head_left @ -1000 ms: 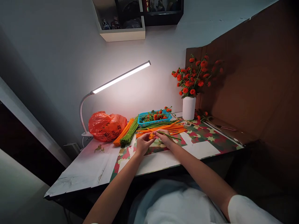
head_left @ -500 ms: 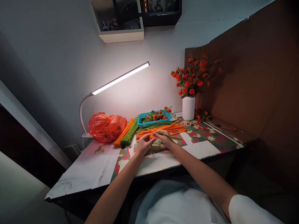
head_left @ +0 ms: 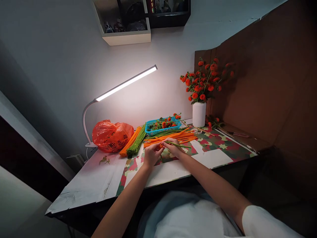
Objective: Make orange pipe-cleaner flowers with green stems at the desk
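Note:
My left hand (head_left: 151,155) and my right hand (head_left: 172,148) meet just above the near part of the table, fingertips pinched together. Between them is a small orange pipe-cleaner flower (head_left: 161,145), mostly covered by the fingers; my left hand grips it. A green pipe cleaner (head_left: 179,144) runs out to the right from my right hand's closed fingers. Below the fingertips a short green end (head_left: 161,158) hangs down. Just behind the hands lies a spread of loose orange pipe cleaners (head_left: 187,136).
A blue basket (head_left: 151,133) of orange flowers stands at the back, left of a white vase (head_left: 198,115) with flowers. Orange and green bundles (head_left: 137,143) lie beside a red plastic bag (head_left: 111,135). White-handled scissors (head_left: 195,131) rest behind the orange strands. A lamp (head_left: 126,83) hangs above.
The orange flower is more covered by my fingers now. The green pipe cleaner in my right hand and the hanging green end have shifted slightly. The view has moved a little.

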